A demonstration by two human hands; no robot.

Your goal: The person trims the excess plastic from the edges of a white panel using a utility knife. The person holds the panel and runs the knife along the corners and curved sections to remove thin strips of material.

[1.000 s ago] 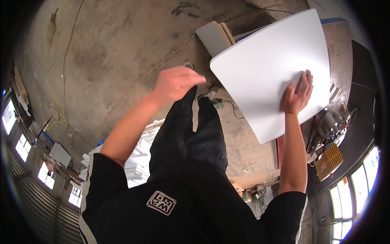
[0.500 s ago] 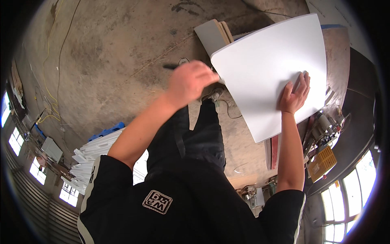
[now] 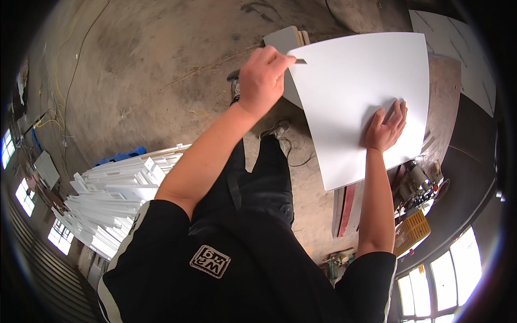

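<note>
A large white panel (image 3: 344, 91) with curved edges lies in front of me, to the right. My left hand (image 3: 263, 78) is closed at its far left corner, pinching a small thin dark blade-like strip (image 3: 301, 61). That strip lies along the panel's edge; the rest of it is hidden in my fingers. My right hand (image 3: 386, 128) rests on the panel's surface, fingers slightly spread, holding nothing.
Grey boards (image 3: 283, 39) show under the panel's far left corner. A brown curved surface (image 3: 444, 89) lies beyond its right edge. Machinery (image 3: 417, 180) and a yellow crate (image 3: 412, 232) stand at right. White strips (image 3: 116, 199) are piled at left.
My left hand has moved forward along the panel's left edge to the far corner, and the thin strip now shows clearly. My right hand stays on the panel.
</note>
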